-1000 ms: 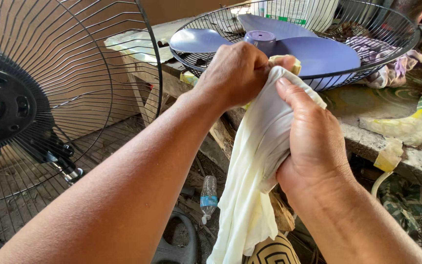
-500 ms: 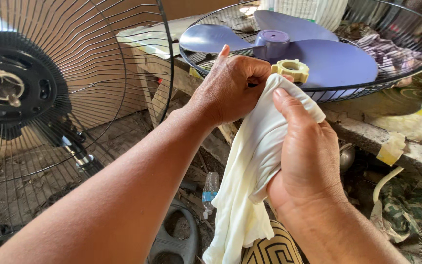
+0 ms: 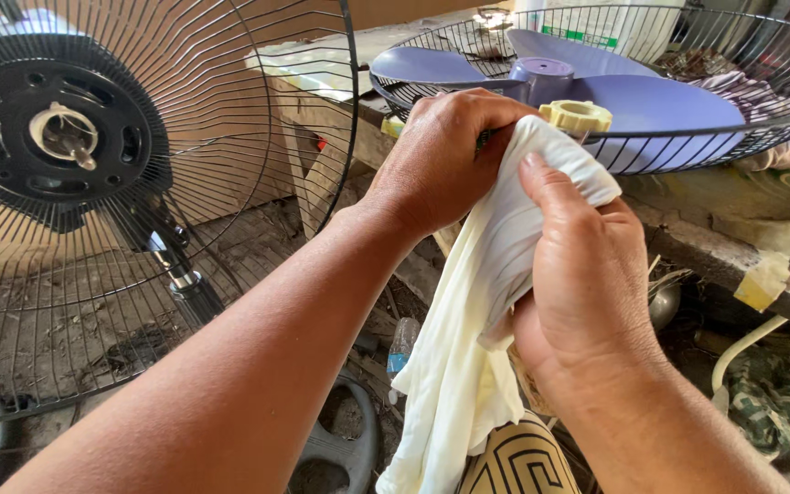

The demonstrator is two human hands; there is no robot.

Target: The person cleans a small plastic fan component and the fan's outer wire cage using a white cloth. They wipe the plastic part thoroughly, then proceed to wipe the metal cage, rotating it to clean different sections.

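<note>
Both hands are on the white cloth [image 3: 496, 302] at centre frame. The left hand [image 3: 445, 160] is fisted over its top, the right hand [image 3: 582, 265] wraps its middle. A cream ribbed cap [image 3: 576, 116] peeks above; its lower part is hidden. Behind sits the fan guard [image 3: 688, 151], cut off by the frame.

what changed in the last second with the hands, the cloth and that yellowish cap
The cream plastic cap, hidden under the left hand a second ago, now stands exposed above the white cloth. The view has drifted right, so the fan motor hub shows fully. Both hands, the right hand included, keep gripping the cloth; the purple fan blade lies unmoved in its wire guard.
</note>
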